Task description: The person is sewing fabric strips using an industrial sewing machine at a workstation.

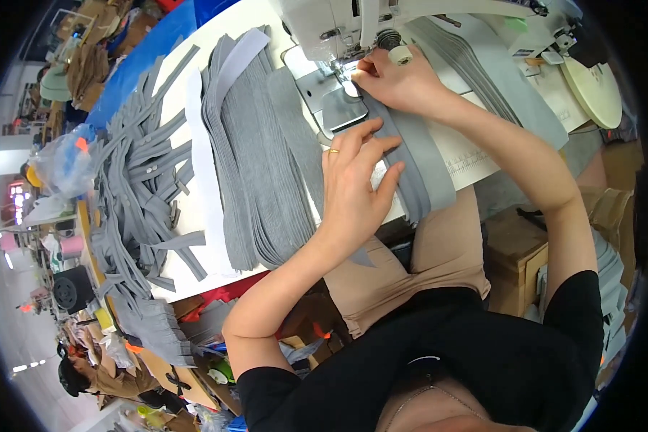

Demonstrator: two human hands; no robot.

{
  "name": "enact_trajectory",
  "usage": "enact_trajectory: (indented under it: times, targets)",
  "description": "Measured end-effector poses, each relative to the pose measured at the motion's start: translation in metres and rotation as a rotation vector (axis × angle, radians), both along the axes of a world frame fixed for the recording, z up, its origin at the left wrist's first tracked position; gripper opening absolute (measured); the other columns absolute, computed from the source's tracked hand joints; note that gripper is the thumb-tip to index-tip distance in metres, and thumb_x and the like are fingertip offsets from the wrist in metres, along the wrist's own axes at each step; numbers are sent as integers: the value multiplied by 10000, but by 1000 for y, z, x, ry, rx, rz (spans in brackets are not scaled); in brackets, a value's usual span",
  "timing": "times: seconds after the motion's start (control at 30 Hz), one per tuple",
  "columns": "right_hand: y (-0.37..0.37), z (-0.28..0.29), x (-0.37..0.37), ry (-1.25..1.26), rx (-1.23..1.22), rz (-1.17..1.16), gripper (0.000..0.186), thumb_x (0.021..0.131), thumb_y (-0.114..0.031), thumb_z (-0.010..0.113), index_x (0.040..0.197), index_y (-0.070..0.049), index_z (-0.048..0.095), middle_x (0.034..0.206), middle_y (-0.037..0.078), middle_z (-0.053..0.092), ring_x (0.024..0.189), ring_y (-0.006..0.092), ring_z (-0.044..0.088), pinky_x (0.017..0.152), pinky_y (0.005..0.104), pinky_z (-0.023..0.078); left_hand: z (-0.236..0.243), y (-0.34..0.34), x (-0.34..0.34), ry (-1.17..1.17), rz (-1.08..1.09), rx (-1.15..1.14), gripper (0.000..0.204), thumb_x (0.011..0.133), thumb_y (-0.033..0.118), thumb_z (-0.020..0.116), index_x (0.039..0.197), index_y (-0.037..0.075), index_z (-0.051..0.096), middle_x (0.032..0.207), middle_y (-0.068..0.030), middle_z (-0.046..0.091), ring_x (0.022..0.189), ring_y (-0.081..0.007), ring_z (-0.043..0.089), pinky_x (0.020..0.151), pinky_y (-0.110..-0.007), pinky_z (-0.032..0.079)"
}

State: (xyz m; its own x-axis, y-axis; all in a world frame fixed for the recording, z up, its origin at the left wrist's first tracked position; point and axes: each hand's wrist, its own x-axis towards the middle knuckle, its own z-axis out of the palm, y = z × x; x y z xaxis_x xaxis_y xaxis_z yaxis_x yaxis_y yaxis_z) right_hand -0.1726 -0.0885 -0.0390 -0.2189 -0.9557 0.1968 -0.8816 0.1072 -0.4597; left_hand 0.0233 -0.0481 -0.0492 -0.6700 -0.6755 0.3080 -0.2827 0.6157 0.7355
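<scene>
Across your white sewing table (462,147), a grey fabric strip (416,162) runs from near the presser foot (347,79) toward you. Your left hand (353,176) rests spread on it; your right hand (407,83) curls beside the foot, whether pinching the strip I cannot tell.

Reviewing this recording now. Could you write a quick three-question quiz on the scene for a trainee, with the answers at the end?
1. True or false: the left hand wears a glove.

2. Which hand is nearer the needle area of the sewing machine?
A) left hand
B) right hand
C) both equally near

3. Fill in: in the picture, the heap of loose grey strips lies to the ____ of the stacked grey pieces.

Key:
1. False; it is bare except for a ring.
2. B
3. left
</scene>
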Motion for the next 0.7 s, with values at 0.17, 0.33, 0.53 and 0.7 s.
enact_trajectory:
  times: [0.17, 0.33, 0.53, 0.7]
  targets:
    - [-5, -24, -1, 62, -168, -28, 250, 912, -344, 606, 882, -130, 732, 777, 66, 732, 816, 302, 698, 879, 462, 463, 0, -1, -1, 22, -6, 1, 324, 856, 104, 795, 1172, 80, 726, 1382, -136, 615, 1262, -332, 560, 1070, -440, 391]
    - [-5, -15, 5, 32, -141, -58, 296, 928, -370, 617, 848, -113, 739, 774, 51, 737, 817, 291, 688, 843, 459, 449, 3, 1, 2, 27, 9, -4, 337, 850, 84, 803, 1179, 90, 729, 1383, -137, 614, 1257, -323, 575, 1043, -430, 435]
    - [-11, -39, 3, 91, -347, -74, 315, 937, -399, 634, 880, -113, 754, 761, 56, 728, 842, 295, 681, 840, 457, 446, 32, -4, 19, 48, 27, -45, 349, 854, 76, 804, 1193, 92, 723, 1378, -152, 611, 1206, -302, 604, 1002, -418, 479]
    - [-2, -30, 3, 249, -260, -88, 346, 956, -386, 635, 813, -97, 761, 862, 115, 725, 892, 319, 654, 862, 485, 453, 45, -70, 44, -65, 190, -110, 400, 881, 197, 802, 1241, 66, 684, 1326, -179, 617, 1118, -311, 614, 940, -419, 494]
